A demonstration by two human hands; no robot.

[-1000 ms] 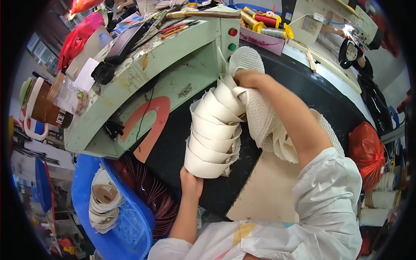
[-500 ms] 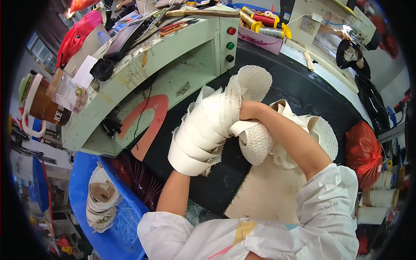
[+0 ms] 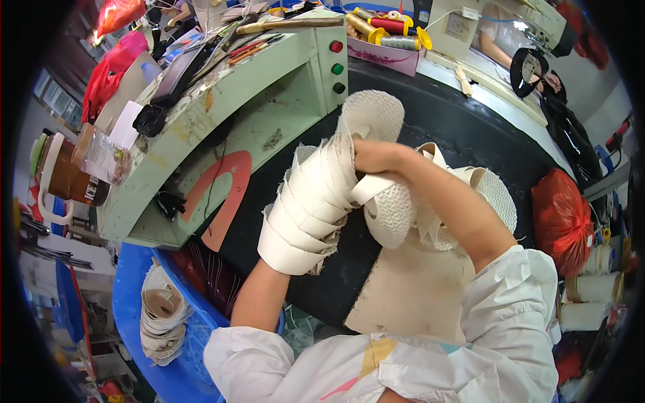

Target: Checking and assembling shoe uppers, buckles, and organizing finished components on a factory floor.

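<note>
Head view: the stack of nested cream bands [image 3: 309, 201] sits just left of the frame's centre, its long axis slanting from lower left to upper right, nearly in line with the left forearm [image 3: 261, 295] that enters its lower end. The left hand is hidden inside the bands, so I cannot tell whether its fingers are spread or closed. The right hand [image 3: 376, 156] is at the upper right end, its back showing and its fingertips covered by the edge of the last band; it looks bent around that edge, but whether it pinches anything cannot be told. Beyond it, toward the top of the frame, a rounded mesh flap [image 3: 375, 115] stands out from the stack's end. Directly below the right hand hangs a looped mesh piece [image 3: 392, 218], and more mesh pieces [image 3: 496, 198] lie to the right, partly behind the right forearm. Under all this spreads a black desk [image 3: 457, 127], with a tan board [image 3: 410, 295] at lower centre. A pale green shelf unit [image 3: 164, 144] curves across the upper left, a blue basin [image 3: 131, 269] is at lower left, and a red plastic bag [image 3: 561, 225] is at right.
</note>
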